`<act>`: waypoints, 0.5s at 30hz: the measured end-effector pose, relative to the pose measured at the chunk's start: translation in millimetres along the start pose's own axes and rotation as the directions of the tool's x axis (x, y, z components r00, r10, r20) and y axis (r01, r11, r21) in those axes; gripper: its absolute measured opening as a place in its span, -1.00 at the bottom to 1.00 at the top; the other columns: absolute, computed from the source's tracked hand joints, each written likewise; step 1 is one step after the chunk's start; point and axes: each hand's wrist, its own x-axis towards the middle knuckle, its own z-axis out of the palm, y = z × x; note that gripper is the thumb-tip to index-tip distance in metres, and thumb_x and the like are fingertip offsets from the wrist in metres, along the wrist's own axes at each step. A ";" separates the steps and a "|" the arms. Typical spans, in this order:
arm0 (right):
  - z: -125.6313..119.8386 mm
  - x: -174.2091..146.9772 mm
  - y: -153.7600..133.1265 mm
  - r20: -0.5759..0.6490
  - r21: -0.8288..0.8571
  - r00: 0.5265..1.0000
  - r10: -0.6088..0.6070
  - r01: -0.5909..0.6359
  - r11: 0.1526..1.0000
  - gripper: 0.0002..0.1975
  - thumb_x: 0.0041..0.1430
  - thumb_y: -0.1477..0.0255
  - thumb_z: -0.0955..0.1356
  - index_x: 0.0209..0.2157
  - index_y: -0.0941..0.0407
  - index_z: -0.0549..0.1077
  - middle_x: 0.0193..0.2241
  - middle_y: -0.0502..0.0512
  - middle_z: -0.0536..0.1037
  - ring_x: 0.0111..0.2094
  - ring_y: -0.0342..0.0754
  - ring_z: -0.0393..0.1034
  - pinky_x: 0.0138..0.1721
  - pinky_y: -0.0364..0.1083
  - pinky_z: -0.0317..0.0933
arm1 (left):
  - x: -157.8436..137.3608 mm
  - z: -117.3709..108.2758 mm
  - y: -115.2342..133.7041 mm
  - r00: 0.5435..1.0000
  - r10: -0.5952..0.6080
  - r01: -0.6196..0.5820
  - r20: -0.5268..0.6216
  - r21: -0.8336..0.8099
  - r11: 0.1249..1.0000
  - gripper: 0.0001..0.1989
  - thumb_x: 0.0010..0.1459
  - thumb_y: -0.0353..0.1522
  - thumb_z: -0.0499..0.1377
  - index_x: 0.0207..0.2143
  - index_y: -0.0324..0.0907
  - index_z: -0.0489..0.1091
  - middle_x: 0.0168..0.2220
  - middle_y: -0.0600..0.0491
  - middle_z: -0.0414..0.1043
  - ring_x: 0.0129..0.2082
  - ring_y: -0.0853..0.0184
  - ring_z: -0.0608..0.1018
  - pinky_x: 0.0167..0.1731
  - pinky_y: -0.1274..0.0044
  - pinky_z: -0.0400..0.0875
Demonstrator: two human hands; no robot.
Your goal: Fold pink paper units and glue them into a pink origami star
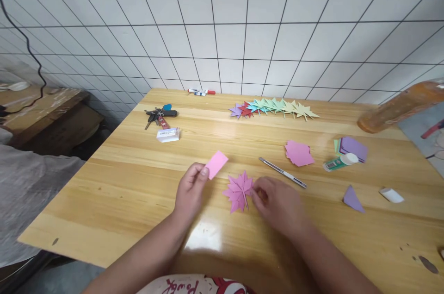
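Between thumb and fingers, my left hand (191, 189) pinches a small rectangle of pink paper (217, 165), raised a little above the table. To its right lies a pink folded-paper maple leaf (238, 192) with many points and a thin stem. My right hand (276, 202) has its thumb and fingertips closed at the leaf's right edge, seeming to grip a point there. Just beyond that hand a slim silver pen-like tool (282, 172) rests diagonally. A loose pile of pink paper pieces (299, 153) sits farther back.
Finished paper leaves (274, 107) in several colours line the back, near a marker (201, 92). Keys (160, 115) and a white eraser (168, 134) lie left. At right are a glue stick (340, 162), purple papers (354, 147), a white cap-like piece (391, 195) and a bottle (398, 106).
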 end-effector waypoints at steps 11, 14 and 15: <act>1.9 -4.4 -19.6 0.145 -0.245 0.986 0.086 -0.048 0.968 -0.78 0.22 0.38 0.17 -0.43 0.10 0.37 -0.43 0.08 0.49 -0.41 -0.01 0.38 -0.52 -0.11 0.00 | -11.7 14.5 6.1 0.953 -0.290 0.300 0.090 -0.427 0.853 -0.77 0.10 -0.21 0.13 -0.46 -0.16 0.23 -0.44 0.12 0.35 -0.39 0.43 0.41 -0.37 0.60 0.30; -2.6 -3.1 -12.8 0.099 -0.244 0.995 -0.026 0.050 0.968 -0.79 0.23 0.41 0.17 -0.37 0.09 0.39 -0.37 0.08 0.47 -0.31 0.00 0.34 -0.40 -0.10 0.10 | -10.5 10.4 1.7 0.964 -0.245 0.265 0.108 -0.250 0.931 -0.73 0.13 -0.17 0.08 -0.48 -0.17 0.24 -0.45 0.11 0.34 -0.40 0.40 0.41 -0.39 0.59 0.30; -3.7 -2.4 -10.1 0.088 -0.232 0.993 -0.079 0.098 0.968 -0.81 0.23 0.42 0.17 -0.34 0.08 0.40 -0.33 0.08 0.47 -0.27 0.00 0.32 -0.35 -0.09 0.12 | -9.9 9.6 0.9 0.957 -0.258 0.283 0.131 -0.238 0.929 -0.72 0.13 -0.15 0.07 -0.47 -0.17 0.24 -0.44 0.10 0.35 -0.40 0.39 0.42 -0.41 0.58 0.30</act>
